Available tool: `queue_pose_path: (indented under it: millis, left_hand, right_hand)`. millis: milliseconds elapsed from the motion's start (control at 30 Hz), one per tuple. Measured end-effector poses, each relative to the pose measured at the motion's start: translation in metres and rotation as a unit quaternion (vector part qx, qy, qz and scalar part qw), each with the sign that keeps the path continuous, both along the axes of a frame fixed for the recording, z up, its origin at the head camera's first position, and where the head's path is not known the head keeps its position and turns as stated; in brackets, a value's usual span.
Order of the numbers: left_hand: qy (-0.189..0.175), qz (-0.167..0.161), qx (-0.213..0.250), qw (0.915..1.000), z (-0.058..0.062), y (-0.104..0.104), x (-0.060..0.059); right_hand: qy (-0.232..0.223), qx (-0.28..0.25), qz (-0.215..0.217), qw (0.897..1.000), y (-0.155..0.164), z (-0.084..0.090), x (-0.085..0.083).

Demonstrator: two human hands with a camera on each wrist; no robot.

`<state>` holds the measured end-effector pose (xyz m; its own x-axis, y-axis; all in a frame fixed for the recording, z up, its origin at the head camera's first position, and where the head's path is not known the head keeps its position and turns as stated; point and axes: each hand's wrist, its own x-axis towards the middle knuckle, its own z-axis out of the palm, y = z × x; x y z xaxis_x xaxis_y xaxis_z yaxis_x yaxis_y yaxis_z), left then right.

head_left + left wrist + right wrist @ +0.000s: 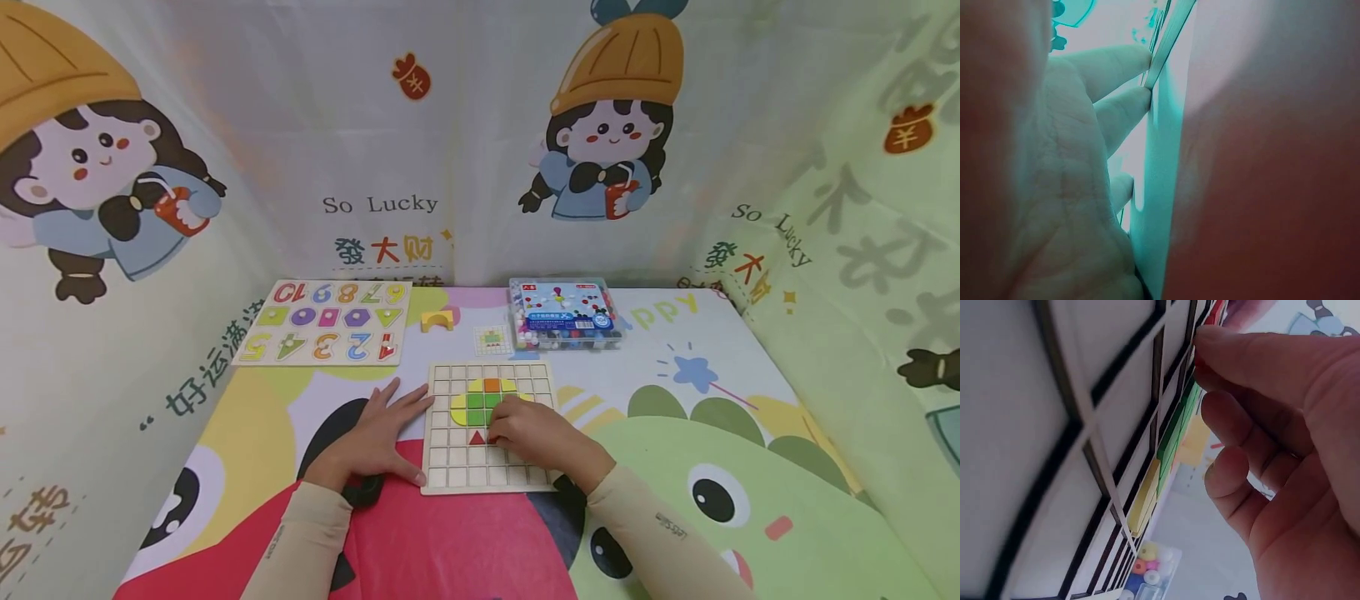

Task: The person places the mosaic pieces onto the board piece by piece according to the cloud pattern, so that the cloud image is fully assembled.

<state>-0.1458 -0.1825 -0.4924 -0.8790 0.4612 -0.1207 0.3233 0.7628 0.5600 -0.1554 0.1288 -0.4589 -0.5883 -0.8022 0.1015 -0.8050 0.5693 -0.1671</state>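
A wooden grid board (450,477) lies flat on the printed table cover. Green square tiles (477,402), yellow curved tiles (458,414) and an orange square (491,385) fill part of its middle. Below them sits a red triangle tile (477,438). My left hand (371,442) is spread at the board's left side, its fingertips at the edge. Over the grid, my right hand (540,433) pinches a small red tile (1199,364) between thumb and index finger, beside the red triangle. The fingers hide most of that tile and the cells beneath.
Behind the board lies a small pattern card (492,340), with a yellow arch block (437,321) to its left. A number and shape puzzle board (303,312) is at the back left. A clear box of colored beads (567,317) stands at the back right, before the curtain.
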Motion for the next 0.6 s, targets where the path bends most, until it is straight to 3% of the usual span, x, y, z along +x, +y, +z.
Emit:
queue_pose_path:
  millis: [600]
  left_hand:
    - [0.004,0.000,-0.001,1.0000,-0.0024,0.0000,-0.0005]
  right_hand:
    - [-0.068,-0.035,-0.043,0.996,0.0089,0.0028,0.0084]
